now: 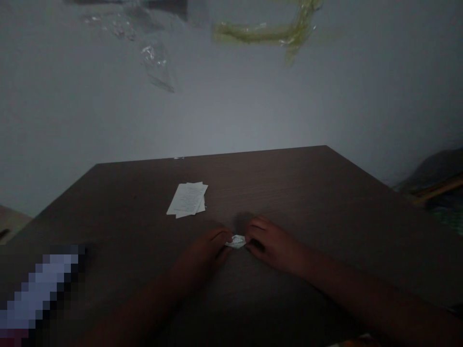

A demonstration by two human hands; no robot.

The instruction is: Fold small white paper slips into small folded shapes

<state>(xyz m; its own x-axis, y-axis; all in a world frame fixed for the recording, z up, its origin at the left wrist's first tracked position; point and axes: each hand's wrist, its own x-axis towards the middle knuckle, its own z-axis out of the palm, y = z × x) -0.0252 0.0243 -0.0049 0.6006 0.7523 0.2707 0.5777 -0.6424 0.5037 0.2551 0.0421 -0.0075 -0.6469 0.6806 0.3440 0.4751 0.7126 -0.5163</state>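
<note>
Printed sheets (187, 199), their lines too fine to read, lie beyond the fingers of the left hand (211, 248), which pinches one end of a small folded paper (237, 242). The paper sits between both sets of fingertips, long axis running sideways, its markings illegible; the right hand (271, 245), knuckles arched, clamps its other end.
</note>
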